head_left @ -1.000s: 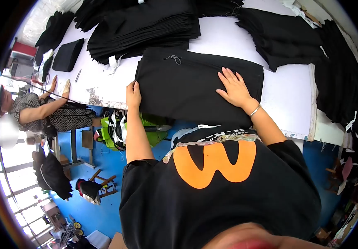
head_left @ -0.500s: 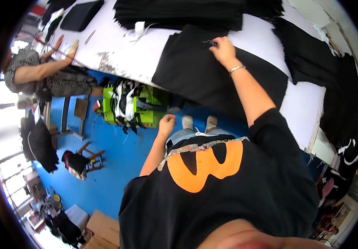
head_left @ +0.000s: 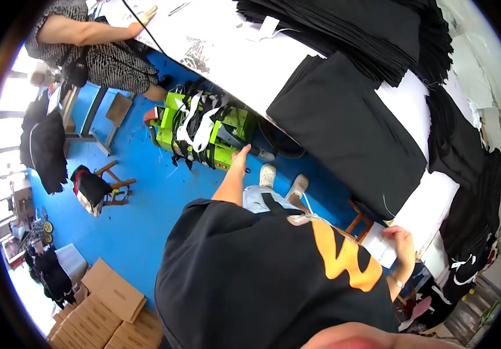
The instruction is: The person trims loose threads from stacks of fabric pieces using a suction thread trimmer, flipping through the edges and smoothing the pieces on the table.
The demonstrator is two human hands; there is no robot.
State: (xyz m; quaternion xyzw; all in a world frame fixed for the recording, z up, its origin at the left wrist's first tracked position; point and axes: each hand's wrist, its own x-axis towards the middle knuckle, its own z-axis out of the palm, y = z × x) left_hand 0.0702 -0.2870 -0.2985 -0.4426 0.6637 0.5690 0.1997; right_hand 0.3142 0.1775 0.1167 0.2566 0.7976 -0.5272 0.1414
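My left hand hangs low beside a green machine on the floor, close to its dark handle. Its fingers look stretched out, and I see nothing in them. My right hand is near the front edge of the table, just off the lower corner of a broad piece of black fabric. The fingers there are curled inward, and whatever they may hold is hidden. A loose pale thread lies on the fabric near that corner. The fabric covers part of the white table and hangs over its edge.
Stacks of black fabric lie farther back, with a white tag on them. More black cloth sits at right. Another person leans at the table. A stool and cardboard boxes stand on the blue floor.
My right hand has left the top of the fabric, where it pinched a small dark thing, and dropped to the table edge. My left fingers have straightened. My view has turned.
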